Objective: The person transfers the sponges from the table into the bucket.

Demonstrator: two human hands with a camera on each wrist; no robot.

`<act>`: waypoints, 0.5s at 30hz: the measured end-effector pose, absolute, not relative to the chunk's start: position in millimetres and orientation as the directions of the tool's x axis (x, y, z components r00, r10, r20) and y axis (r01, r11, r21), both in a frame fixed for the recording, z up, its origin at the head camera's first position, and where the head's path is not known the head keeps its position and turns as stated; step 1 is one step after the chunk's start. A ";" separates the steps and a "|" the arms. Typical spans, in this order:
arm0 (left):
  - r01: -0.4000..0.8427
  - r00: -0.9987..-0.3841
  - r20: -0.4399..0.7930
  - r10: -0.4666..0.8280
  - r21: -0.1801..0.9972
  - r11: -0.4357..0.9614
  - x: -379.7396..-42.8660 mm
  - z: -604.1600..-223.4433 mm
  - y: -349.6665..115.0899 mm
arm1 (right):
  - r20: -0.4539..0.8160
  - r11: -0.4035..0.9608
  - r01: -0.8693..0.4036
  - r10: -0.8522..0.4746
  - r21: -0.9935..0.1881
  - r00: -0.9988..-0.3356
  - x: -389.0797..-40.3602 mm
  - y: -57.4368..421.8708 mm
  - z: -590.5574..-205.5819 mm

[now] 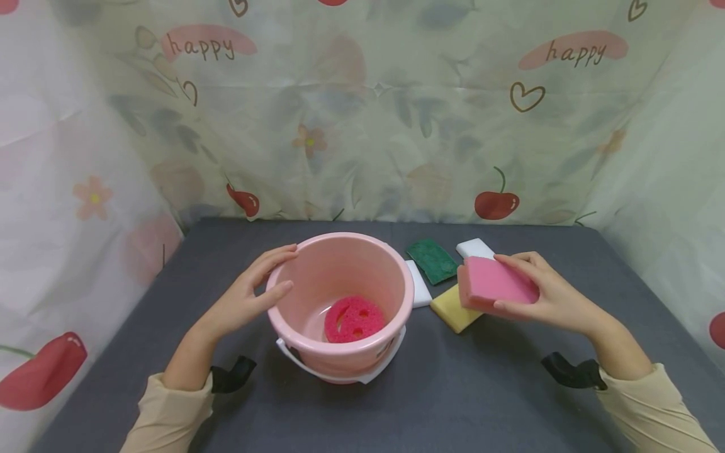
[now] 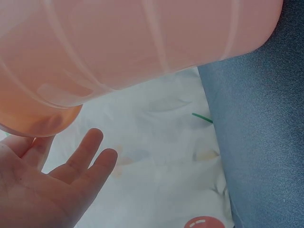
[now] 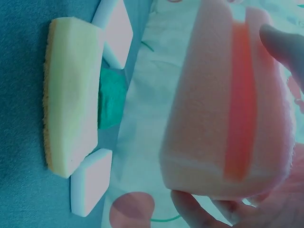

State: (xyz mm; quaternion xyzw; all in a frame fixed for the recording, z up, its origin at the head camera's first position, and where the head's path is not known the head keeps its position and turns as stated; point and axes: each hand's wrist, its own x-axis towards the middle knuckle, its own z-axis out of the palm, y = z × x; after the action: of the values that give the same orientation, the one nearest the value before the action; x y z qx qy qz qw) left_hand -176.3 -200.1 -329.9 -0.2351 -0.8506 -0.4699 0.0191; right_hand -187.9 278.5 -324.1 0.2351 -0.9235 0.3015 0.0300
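Observation:
A pink bucket (image 1: 342,242) stands upright on the dark table, with a round hot-pink sponge (image 1: 355,319) at its bottom. My left hand (image 1: 249,292) is at the bucket's left rim, fingers spread and fairly straight, thumb tip over the edge. In the left wrist view, fingertips of the left hand (image 2: 52,185) meet the rim from outside. To the right of the bucket, my right hand (image 1: 549,292) pinches a thick pink sponge (image 1: 501,280) between thumb and fingers, above the table. A groove runs along this pink sponge (image 3: 204,104) in the right wrist view.
Between bucket and right hand lie a yellow sponge (image 1: 457,309), a green scouring pad (image 1: 432,260) and two white sponges, one (image 1: 418,286) beside the bucket and another (image 1: 474,248) farther back. The bucket's white handle (image 1: 362,376) hangs at the front. A printed curtain (image 1: 368,126) encloses the table.

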 end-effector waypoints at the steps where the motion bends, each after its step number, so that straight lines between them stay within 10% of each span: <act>1: 0.418 -0.888 0.254 0.383 0.792 0.444 -176.2 -329.9 -200.0 | 0.208 0.706 -0.456 -0.413 -0.542 -0.887 -188.2 277.4 -323.5; 15: 0.419 -0.887 0.254 0.384 0.792 0.443 -176.4 -331.2 -200.7 | 0.324 0.691 -0.462 -0.332 -0.556 -0.886 -188.7 265.0 -316.6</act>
State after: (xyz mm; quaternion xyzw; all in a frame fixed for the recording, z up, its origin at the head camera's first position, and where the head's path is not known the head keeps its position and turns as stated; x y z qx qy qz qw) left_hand -176.4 -200.7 -331.2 -0.2365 -0.8493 -0.4716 0.0184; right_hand -188.7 265.0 -316.6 0.2174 -0.9141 0.3278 0.0991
